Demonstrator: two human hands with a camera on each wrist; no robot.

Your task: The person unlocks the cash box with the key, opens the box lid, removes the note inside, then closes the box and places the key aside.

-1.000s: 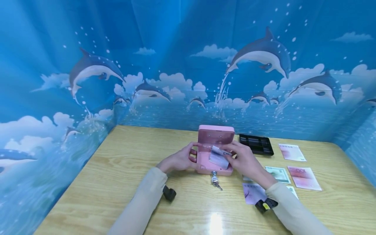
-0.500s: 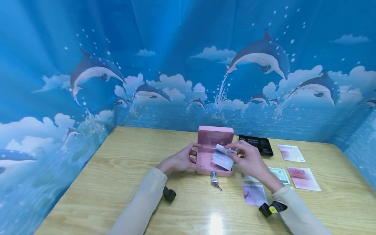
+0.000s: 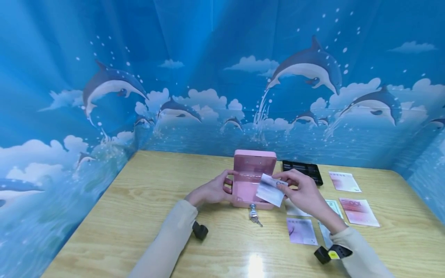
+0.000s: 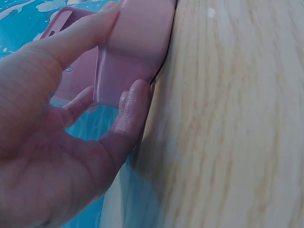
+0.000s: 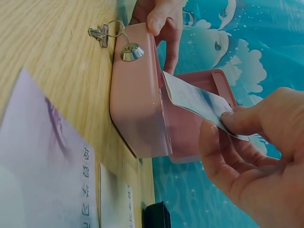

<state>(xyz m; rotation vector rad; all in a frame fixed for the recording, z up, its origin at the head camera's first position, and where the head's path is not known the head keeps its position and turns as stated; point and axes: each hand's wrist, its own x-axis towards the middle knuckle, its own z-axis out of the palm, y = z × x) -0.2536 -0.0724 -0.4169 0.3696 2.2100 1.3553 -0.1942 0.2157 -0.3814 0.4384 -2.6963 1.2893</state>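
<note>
A small pink cash box (image 3: 243,189) stands on the table with its lid (image 3: 255,162) raised. My left hand (image 3: 214,190) grips its left side, the thumb over the rim in the left wrist view and fingers against the side wall. Between thumb and fingers, my right hand (image 3: 303,191) pinches a pale purple-grey banknote (image 3: 272,190), which tilts over the box's right rim. Seen from the right wrist, the note (image 5: 197,97) overlaps the box opening. A ring of keys (image 3: 256,220) hangs from the lock (image 5: 131,52) on the front wall.
A black compartment tray (image 3: 302,170) lies behind the right hand. Several banknotes are spread on the table to the right: a purple one (image 3: 301,231), a red one (image 3: 359,211), a pale pink one (image 3: 345,181) and green ones partly under the right forearm. A dolphin-print curtain (image 3: 208,77) hangs behind.
My right hand has drawn the banknote out of the box, toward the right and slightly nearer to me. The left hand keeps its place on the box.
</note>
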